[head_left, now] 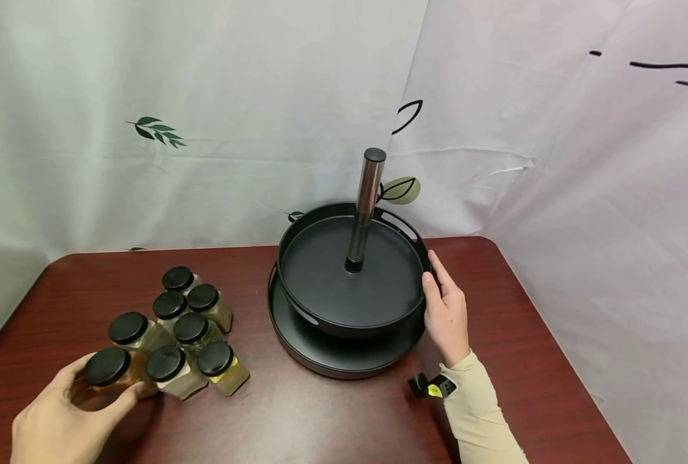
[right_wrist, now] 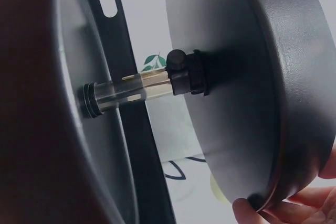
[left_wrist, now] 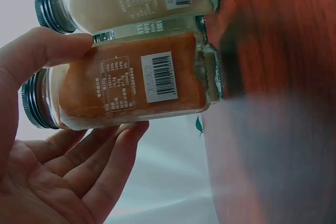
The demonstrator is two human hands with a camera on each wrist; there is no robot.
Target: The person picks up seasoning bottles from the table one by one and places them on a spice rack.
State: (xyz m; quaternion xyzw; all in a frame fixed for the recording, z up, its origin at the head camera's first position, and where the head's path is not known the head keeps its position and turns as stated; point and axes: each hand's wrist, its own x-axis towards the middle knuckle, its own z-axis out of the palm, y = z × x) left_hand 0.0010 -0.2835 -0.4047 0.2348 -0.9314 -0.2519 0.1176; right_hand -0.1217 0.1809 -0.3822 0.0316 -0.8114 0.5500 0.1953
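Apparently picking out the orange jar (left_wrist: 126,85)
Left hand (head_left: 65,412) grasps it, right hand (head_left: 448,319) the upper tray (head_left: 320,290); a clear lift seems called for next

Through my head feed I saw a reddish-brown surface (head_left: 297,428), its far corners rounded; behind it hung creased pale cloth (head_left: 262,96), printed with a green sprig (head_left: 162,127) and a black stroke (head_left: 671,66).

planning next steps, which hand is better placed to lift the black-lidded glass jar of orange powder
Probably the left hand: it holds that jar, whereas the right hand touches the round black upper tray.
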